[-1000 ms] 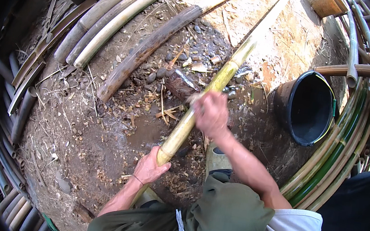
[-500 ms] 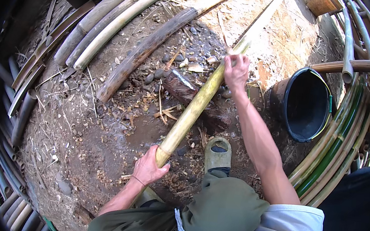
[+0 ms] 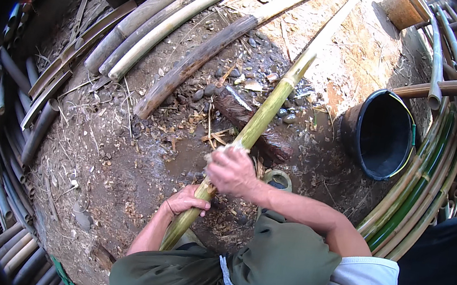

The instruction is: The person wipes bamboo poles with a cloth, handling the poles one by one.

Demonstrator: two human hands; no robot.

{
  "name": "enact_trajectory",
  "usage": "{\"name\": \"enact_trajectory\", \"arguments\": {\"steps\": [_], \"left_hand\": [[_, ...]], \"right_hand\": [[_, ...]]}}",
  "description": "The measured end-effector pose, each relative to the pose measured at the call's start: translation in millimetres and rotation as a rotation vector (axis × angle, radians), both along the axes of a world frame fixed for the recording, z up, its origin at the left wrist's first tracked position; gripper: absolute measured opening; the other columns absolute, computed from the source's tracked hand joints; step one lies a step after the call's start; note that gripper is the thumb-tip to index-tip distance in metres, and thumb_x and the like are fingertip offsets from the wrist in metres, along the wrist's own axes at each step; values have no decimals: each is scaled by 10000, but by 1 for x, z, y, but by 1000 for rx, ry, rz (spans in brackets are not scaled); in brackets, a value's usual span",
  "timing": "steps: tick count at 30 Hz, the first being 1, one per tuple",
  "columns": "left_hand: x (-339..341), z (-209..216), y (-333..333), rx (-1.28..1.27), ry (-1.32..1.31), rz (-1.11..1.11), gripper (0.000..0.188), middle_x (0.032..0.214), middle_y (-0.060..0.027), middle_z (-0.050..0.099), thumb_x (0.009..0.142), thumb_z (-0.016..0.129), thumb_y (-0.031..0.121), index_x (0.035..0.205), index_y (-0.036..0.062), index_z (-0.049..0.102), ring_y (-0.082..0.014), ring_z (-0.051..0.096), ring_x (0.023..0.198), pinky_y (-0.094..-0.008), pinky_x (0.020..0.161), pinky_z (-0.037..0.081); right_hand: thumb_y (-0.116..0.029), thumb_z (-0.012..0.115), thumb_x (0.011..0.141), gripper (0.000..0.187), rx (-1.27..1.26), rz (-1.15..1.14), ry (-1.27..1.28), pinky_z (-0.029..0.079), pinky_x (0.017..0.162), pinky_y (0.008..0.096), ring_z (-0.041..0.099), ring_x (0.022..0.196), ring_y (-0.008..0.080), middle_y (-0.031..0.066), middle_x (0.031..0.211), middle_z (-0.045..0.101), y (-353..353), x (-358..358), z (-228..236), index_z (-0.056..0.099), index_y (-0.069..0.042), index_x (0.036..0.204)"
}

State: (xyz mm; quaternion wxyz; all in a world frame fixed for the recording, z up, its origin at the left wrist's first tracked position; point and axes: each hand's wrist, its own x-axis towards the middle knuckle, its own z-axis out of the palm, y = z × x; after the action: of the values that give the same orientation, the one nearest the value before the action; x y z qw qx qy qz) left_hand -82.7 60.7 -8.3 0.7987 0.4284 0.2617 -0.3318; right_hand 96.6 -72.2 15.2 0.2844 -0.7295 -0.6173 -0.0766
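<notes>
A long yellow-green bamboo pole (image 3: 270, 107) runs slantwise from my lap toward the bright ground at the far right, propped across a wet dark log (image 3: 233, 107). Near its close end, my left hand (image 3: 189, 200) is wrapped round it, thumb on top. My right hand (image 3: 232, 171) is closed over the pole just beyond the left one, its fingers blurred by motion. A pale, ragged wad (image 3: 236, 145) shows at the edges of that hand, pressed against the bamboo; its material is hard to make out.
A black bucket (image 3: 358, 135) stands tilted at the right, beside stacked bamboo poles (image 3: 416, 182). Thick poles (image 3: 140, 32) and a dark weathered pole (image 3: 195, 64) lie at the upper left. More bamboo is piled along the left edge. My sandalled foot (image 3: 278, 179) is beside the log.
My right hand has come back along the pole from its far part to near my left hand. The pole has slid toward me through the left hand's area.
</notes>
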Motion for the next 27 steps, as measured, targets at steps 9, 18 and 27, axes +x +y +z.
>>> {"name": "enact_trajectory", "arguments": {"steps": [9,18,27], "left_hand": [[31,29,-8,672,-144,-50,809,1134,-123,684,778,805,362,1420,55,420,-206,679,964,-382,833,560],[-66,26,-20,934,-253,-128,512,748,-170,659,704,689,189,1172,123,493,-378,659,650,-509,587,512],[-249,71,40,1274,50,-237,569,1156,-117,576,681,746,168,1223,104,584,-318,558,1149,-419,961,493]], "right_hand": [[-192,664,934,179,17,-595,419,521,777,415,626,893,270,143,1069,663,19,259,-55,667,-14,949],[-202,648,948,140,-265,-110,127,437,1014,476,519,1215,314,129,1228,553,-19,43,-17,657,-96,1039],[-255,713,920,429,-87,-416,345,493,942,450,632,1069,333,180,1106,687,-43,190,-58,613,3,1248]]}}
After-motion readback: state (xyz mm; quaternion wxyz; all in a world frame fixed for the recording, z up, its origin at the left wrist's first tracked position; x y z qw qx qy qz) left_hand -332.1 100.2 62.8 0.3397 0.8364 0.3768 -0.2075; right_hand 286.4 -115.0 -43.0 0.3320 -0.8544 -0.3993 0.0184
